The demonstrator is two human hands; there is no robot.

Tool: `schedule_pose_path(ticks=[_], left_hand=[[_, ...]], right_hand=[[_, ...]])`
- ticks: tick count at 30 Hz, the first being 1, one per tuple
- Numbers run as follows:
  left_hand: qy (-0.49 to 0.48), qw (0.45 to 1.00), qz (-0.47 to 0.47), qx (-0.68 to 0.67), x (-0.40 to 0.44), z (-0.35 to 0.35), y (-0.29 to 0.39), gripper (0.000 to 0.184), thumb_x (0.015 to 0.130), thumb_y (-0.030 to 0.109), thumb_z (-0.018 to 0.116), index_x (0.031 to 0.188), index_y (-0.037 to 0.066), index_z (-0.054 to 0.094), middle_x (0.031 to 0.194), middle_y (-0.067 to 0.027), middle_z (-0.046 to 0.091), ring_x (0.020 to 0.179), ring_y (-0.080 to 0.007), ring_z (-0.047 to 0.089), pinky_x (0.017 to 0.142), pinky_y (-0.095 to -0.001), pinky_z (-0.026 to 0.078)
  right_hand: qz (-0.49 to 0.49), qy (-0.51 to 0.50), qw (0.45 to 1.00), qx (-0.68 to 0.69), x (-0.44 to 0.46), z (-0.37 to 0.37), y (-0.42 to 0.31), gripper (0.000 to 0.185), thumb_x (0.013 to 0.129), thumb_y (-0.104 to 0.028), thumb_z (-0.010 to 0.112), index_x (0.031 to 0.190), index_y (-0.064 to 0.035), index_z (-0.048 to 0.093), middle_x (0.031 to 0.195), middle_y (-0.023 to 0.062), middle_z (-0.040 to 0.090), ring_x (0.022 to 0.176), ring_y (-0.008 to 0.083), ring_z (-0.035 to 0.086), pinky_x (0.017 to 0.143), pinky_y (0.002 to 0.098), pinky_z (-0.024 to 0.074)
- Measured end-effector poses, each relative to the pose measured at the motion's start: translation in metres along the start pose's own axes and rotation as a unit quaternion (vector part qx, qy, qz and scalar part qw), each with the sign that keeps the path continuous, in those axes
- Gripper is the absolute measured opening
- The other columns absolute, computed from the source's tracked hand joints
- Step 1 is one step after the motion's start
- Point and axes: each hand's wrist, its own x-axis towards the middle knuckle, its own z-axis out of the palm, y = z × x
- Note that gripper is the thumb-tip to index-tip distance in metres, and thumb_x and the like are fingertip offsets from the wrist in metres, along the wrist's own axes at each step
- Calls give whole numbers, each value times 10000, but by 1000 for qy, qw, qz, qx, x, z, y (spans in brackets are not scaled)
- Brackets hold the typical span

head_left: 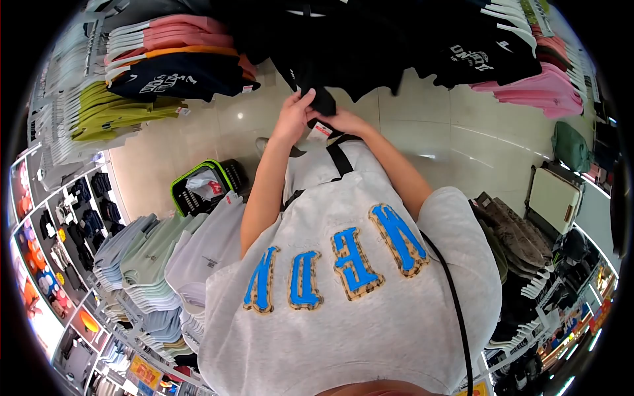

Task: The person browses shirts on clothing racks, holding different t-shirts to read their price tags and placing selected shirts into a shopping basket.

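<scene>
A black garment [343, 49] hangs in front of me, with a bunched part of its cloth [323, 101] drawn down toward my body. My left hand [294, 113] is closed on this cloth from the left, thumb and fingers pinched together. From the right, my right hand [342, 121] also grips it, its fingers meeting those of the left hand. A white and red paper tag [319, 131] dangles just below both hands. Part of the fingers is hidden by the black cloth.
Racks of pink shirts [175, 39], olive shirts [119, 112] and dark printed shirts [472, 59] flank the garment. A black and green basket [198, 186] stands on the tiled floor [422, 132] at left. Pale shirts [155, 254] hang behind it; a cream suitcase [555, 198] is at right.
</scene>
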Motion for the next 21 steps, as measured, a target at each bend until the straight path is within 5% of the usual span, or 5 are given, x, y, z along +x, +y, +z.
schedule_pose_path(ticks=[1, 5, 7, 12, 21], left_hand=[[2, 1000, -1, -1, -4, 4, 6, 279, 928, 166, 549, 1121, -35, 554, 1055, -115, 642, 951, -191, 636, 803, -288, 515], [41, 965, 137, 218, -19, 1, 15, 275, 914, 161, 582, 1132, -6, 590, 1052, -85, 651, 979, -163, 610, 865, -262, 467], [43, 941, 182, 281, -21, -16, 7, 254, 892, 136, 608, 1100, -10, 605, 1041, -95, 651, 963, -145, 608, 834, -248, 470], [2, 943, 90, 320, -55, -9, -1, 184, 880, 121, 633, 994, -21, 611, 829, -7, 630, 732, -50, 549, 669, -206, 439], [-41, 969, 43, 238, -73, 11, -13, 120, 912, 127, 596, 923, 7, 604, 828, 1, 634, 735, -37, 545, 670, -198, 421]], right_hand=[[67, 14, 997, 18, 7, -2, 9, 516, 860, -380, 626, 1202, 0, 558, 1065, 155, 635, 1004, 216, 605, 852, 311, 473], [100, -5, 871, 481, -5, -12, -29, 376, 917, -311, 576, 1161, -25, 563, 1078, 58, 623, 954, 157, 606, 849, 306, 485], [90, -28, 844, 528, -8, -21, -36, 341, 923, -323, 563, 1105, -36, 595, 1052, 55, 640, 929, 162, 615, 847, 309, 486], [38, -42, 828, 557, -22, -30, -51, 284, 897, -302, 605, 996, -35, 610, 979, 62, 646, 908, 165, 615, 840, 326, 481], [-1, -68, 828, 556, -31, -29, -45, 224, 874, -204, 634, 992, -41, 535, 948, 75, 612, 908, 208, 609, 840, 388, 476]])
